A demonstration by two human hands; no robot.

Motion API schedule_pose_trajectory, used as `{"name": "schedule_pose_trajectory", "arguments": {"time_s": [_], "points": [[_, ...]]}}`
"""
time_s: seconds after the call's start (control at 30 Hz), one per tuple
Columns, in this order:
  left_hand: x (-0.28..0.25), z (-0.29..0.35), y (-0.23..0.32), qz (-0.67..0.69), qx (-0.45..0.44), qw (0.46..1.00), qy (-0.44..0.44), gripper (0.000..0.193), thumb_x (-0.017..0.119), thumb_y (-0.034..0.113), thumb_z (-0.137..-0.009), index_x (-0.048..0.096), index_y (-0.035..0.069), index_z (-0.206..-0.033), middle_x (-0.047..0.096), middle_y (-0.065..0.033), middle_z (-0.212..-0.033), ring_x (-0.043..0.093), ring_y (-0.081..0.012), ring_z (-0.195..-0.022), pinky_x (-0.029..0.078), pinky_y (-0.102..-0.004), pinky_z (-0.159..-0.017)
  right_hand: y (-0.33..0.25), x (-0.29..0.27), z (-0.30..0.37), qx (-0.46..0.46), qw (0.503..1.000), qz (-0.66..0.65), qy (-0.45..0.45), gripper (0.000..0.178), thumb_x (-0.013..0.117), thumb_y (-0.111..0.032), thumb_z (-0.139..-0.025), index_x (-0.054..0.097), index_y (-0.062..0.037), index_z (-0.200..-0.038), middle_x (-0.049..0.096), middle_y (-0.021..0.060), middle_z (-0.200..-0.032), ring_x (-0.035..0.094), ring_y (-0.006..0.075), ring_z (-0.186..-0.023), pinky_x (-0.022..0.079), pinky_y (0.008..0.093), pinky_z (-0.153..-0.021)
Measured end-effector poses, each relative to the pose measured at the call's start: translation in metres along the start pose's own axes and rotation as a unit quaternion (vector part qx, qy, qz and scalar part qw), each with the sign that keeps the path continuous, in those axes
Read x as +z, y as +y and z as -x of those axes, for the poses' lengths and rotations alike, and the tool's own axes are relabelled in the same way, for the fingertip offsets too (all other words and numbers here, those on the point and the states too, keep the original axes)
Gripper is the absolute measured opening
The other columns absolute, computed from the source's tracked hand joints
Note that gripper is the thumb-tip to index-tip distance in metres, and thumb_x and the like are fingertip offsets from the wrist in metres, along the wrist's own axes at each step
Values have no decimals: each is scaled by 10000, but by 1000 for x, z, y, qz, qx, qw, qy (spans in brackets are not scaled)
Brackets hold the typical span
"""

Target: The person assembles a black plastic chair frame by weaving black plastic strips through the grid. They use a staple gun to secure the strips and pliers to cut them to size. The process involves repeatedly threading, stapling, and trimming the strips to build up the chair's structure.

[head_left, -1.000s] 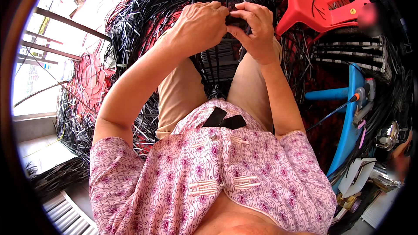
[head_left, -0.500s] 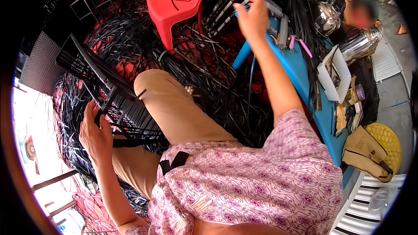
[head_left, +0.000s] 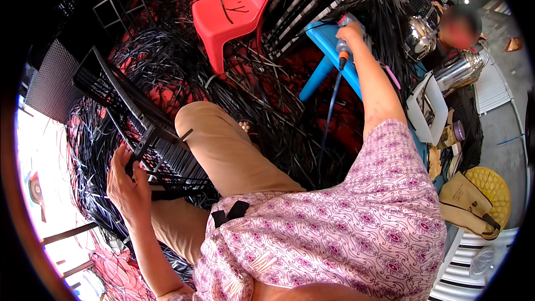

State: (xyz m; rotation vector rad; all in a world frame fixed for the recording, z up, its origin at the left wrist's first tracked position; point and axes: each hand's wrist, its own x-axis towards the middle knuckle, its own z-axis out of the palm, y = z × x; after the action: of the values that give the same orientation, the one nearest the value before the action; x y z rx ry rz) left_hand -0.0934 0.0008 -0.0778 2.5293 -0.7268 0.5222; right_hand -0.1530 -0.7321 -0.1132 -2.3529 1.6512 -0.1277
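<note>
My left hand [head_left: 129, 187] is curled round a black bar of a black woven frame [head_left: 147, 128], which leans by my left knee. Black strips run across this frame, and a short strip end pokes out over my knee. At the front of the blue bench [head_left: 319, 32], my right hand [head_left: 350, 34] is closed round a grey air tool [head_left: 344, 44] with an orange collar. A blue hose [head_left: 330, 110] hangs down from its end toward the floor. My fingers and forearm partly cover the tool, so its exact kind is unclear.
Heaps of black strips [head_left: 150, 72] cover the red floor. A red chair [head_left: 225, 14] stands ahead. On the bench are a white tray [head_left: 418, 100] and a pink-handled tool [head_left: 392, 77]. A yellow basket [head_left: 496, 181] stands at right; a person [head_left: 457, 28] is beyond shiny metal pots.
My right hand, open and reaching over the bench half a second ago, now holds the air tool. The hose has risen with it. My left hand stays at the frame.
</note>
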Motion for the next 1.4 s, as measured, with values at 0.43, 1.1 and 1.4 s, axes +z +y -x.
{"name": "schedule_pose_trajectory", "arguments": {"time_s": [0.43,1.1,1.4], "points": [[-17,4,6,25,-16,1000,-2,518,631,118,-902,527,110,-1409,722,-157,-1092,698,-343,-1001,545,-425,-850,80,-118,191,-260,837,-477,64,513,825,-116,-758,603,-58,-1218,634,-7,-849,596,111,-703,506,269,-658],[-22,1,-7,40,7,999,-9,532,653,137,-854,497,30,-1351,732,-153,-1023,686,-352,-918,528,-452,-870,-104,43,437,-823,523,-213,70,539,674,-113,-831,558,23,-1340,544,39,-715,551,206,-596,445,360,-540],[-20,0,-7,28,19,999,1,535,660,117,-839,495,38,-1343,732,-138,-991,688,-352,-867,535,-450,-832,-134,59,453,-848,490,-197,50,465,634,-39,-842,593,3,-1303,461,21,-676,511,175,-578,424,316,-521]]}}
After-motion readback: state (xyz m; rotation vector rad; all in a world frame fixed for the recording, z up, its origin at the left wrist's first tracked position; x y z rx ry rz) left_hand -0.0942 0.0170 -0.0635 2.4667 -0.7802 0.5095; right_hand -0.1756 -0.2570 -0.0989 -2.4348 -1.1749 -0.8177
